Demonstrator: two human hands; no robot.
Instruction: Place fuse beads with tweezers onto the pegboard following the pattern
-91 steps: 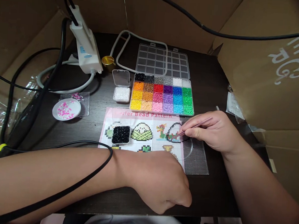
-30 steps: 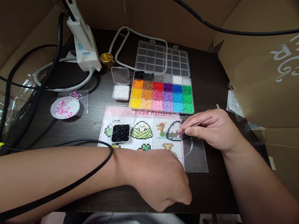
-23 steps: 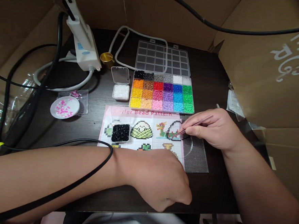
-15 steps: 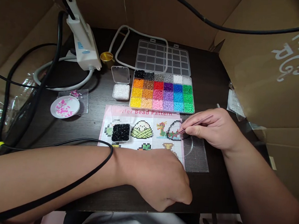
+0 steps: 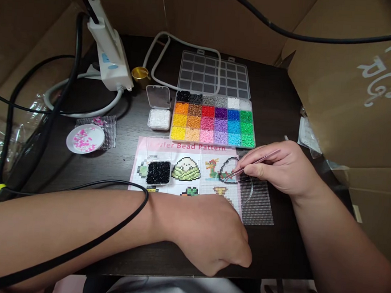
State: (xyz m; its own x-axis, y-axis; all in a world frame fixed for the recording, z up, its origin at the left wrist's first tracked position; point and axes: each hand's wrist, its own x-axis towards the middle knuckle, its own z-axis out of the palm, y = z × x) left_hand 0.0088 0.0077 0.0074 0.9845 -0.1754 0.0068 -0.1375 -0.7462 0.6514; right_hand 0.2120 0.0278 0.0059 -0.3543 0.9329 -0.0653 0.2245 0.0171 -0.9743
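- Head view, with the pattern sheet (image 5: 167, 160) as landmark: the right hand (image 5: 282, 170) sits at the sheet's right edge, over the clear pegboard (image 5: 260, 204) that overlaps that edge.
- The right hand grasps a pair of tweezers (image 5: 252, 164) between thumb and fingers; their long axis slants from upper right, by the knuckles, down to the lower left.
- The tweezer tips lie left of the right hand, at the black bead outline (image 5: 229, 169) laid over the sheet's rightmost picture. Whether a bead sits between the tips is too small to tell.
- The left hand (image 5: 214, 237) rests at the sheet's near edge, curled into a loose fist, knuckles up, with nothing visible in it. It covers the sheet's lower right part and lies near the pegboard's near left corner.
- Of the two hands, the right is plainly the nearer to the bead outline; the left lies below it, apart.
- On the sheet's left part stands a small open box of black beads (image 5: 158, 172), well left of the tweezer tips.
- Just beyond the sheet's far edge lies the open bead organizer (image 5: 213, 125), its coloured compartments filled, with a small box of white beads (image 5: 159, 118) beside it on the left.
- Left of the sheet, apart from it, a white dish of pink beads (image 5: 85, 139) rests on another pegboard.
- A black cable (image 5: 74, 254) crosses the left forearm.
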